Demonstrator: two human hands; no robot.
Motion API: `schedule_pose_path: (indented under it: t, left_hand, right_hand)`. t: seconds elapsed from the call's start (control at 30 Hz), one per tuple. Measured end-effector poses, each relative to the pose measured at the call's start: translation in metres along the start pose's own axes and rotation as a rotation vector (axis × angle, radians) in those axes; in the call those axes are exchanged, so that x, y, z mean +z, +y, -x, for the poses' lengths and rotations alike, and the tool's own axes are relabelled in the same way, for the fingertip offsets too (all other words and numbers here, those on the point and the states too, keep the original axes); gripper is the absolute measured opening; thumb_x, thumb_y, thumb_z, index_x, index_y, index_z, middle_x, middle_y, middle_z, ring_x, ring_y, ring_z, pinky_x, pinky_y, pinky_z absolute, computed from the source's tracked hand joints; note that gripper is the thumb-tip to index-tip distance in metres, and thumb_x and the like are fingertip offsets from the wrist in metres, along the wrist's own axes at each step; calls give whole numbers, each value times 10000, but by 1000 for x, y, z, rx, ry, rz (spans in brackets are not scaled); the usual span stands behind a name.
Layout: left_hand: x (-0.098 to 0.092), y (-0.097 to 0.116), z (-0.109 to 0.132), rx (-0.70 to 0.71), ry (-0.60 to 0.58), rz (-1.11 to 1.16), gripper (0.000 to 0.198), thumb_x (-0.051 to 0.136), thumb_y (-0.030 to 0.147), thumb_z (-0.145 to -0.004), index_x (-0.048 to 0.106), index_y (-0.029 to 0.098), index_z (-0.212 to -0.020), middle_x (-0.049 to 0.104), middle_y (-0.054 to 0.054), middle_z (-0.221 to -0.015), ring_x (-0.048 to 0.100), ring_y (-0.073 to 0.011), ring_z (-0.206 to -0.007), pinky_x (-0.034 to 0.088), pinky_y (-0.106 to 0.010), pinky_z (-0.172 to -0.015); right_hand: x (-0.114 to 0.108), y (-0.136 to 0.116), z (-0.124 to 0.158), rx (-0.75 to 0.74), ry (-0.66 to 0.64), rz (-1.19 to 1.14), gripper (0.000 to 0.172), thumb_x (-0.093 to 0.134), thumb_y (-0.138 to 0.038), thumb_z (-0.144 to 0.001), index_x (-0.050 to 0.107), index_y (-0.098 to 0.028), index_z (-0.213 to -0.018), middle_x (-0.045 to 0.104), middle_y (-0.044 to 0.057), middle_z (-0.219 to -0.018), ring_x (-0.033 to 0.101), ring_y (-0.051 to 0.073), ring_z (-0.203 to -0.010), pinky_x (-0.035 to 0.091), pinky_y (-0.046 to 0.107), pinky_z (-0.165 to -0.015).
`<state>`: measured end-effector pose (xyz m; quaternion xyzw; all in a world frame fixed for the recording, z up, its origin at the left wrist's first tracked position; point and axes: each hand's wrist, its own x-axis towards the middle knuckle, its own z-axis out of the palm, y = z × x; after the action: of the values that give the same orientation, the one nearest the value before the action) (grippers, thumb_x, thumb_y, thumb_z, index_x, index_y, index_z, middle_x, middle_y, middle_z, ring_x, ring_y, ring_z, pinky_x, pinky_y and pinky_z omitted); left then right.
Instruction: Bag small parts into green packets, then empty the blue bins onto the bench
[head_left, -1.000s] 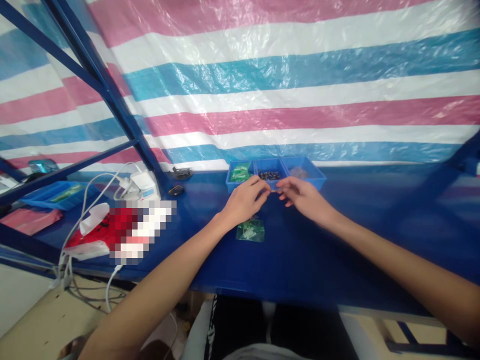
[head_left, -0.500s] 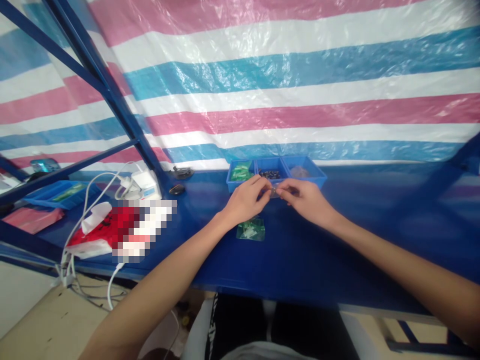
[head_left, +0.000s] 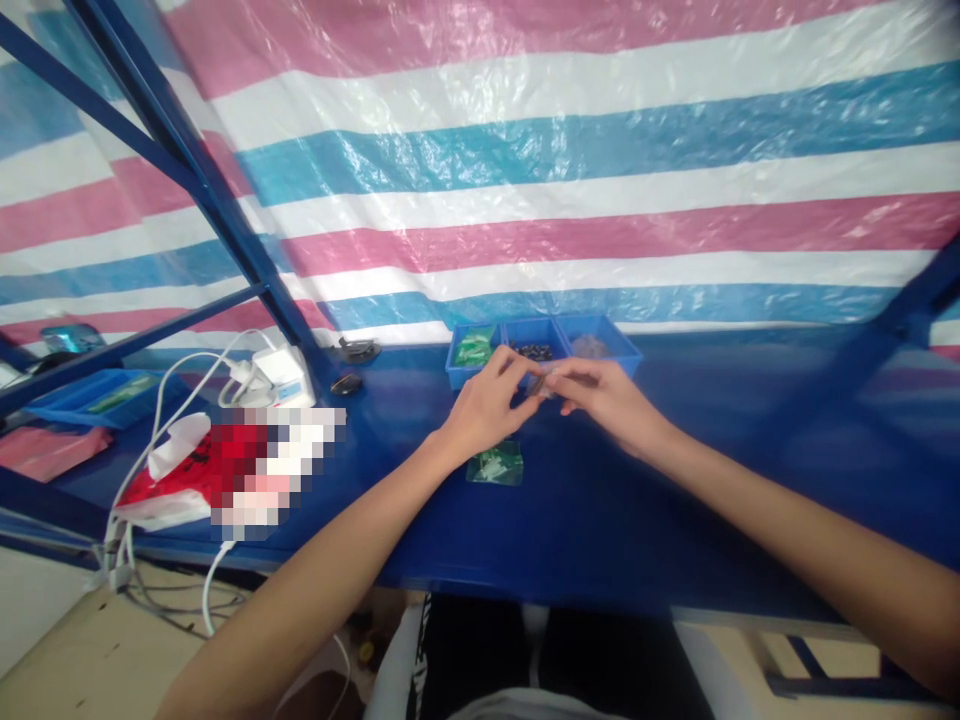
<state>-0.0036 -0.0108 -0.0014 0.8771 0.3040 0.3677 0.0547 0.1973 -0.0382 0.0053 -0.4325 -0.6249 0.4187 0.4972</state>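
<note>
My left hand [head_left: 491,408] and my right hand [head_left: 604,395] meet over the blue table, just in front of a three-part blue tray [head_left: 469,377]. Between their fingertips is a small clear plastic bag [head_left: 537,383], partly hidden by the fingers. Thumb and fingers of my right hand are pinched on its edge, while the left thumb and fingers close on its other side. Green packets [head_left: 474,347] fill the tray's left compartment, small dark parts [head_left: 534,352] the middle one, and clear plastic [head_left: 591,347] the right one. A green packet [head_left: 495,464] lies flat below my left hand.
Left of my arm are a red and white package [head_left: 225,460], partly pixelated, and a white power strip [head_left: 289,377] with cables. Two small black objects lie near the blue frame post [head_left: 255,260]. Farther left stands another blue tray [head_left: 97,398]. A striped sheet [head_left: 562,150] hangs behind.
The hands have turned slightly around the clear bag, and more of it shows between the fingers. The whole view has shifted a little. The green packet on the table stays put.
</note>
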Motion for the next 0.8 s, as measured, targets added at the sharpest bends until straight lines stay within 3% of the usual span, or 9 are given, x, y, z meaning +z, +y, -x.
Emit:
schedule_pose_path:
  t: [0.1, 0.23, 0.33, 0.43, 0.5, 0.8]
  left_hand:
    - [1, -1, 0, 30, 26, -8, 162, 530, 304, -1038, 629, 213, -1129, 601, -59, -1091, 610, -150, -847, 519, -305, -766]
    - [2, -5, -2, -22, 18, -28, 149, 521, 278, -1035, 644, 193, -1038, 644, -39, -915, 632, -176, -832, 501, -305, -743]
    - [3, -8, -2, -92, 15, 7, 196, 590, 289, -998, 602, 214, -1178, 655, -1, -840, 632, -171, -755, 506, -310, -735]
    - [5, -11, -1, -96, 17, 37, 400, 612, 251, -967, 499, 225, -1350, 663, -7, -950, 624, -152, -736, 519, -312, -755]
    - [5, -11, -1, -78, 19, 18, 414, 586, 231, -969, 483, 224, -1370, 648, -34, -1049, 620, -146, -747, 529, -321, -779]
    - [-1, -2, -2, -96, -32, -22, 256, 515, 219, -996, 569, 225, -1246, 616, -47, -1074, 641, -164, -821, 546, -353, -847]
  right_hand:
    - [-1, -4, 0, -23, 32, -4, 344, 784, -529, -796, 777, -187, -832, 695, 130, -1274, 693, 241, -958, 579, 292, -617]
    - [-3, -3, -1, -31, 13, 64, 312, 748, -500, -841, 757, -190, -868, 744, 102, -956, 690, 240, -918, 584, 297, -636]
    - [-4, 3, -4, -45, 29, 99, 236, 753, -420, -828, 725, -191, -873, 725, 74, -866, 688, 222, -845, 577, 299, -620]
    - [-6, 8, -7, -53, 73, 120, 187, 739, -362, -816, 711, -191, -885, 716, 68, -835, 683, 217, -786, 563, 302, -583]
    - [-11, 6, -9, -68, 111, 160, 166, 721, -338, -817, 712, -192, -897, 718, 68, -839, 683, 217, -770, 552, 302, -571]
    - [-72, 0, -33, -257, 424, 542, 161, 643, -304, -848, 754, -216, -925, 781, 82, -940, 714, 270, -887, 559, 408, -813]
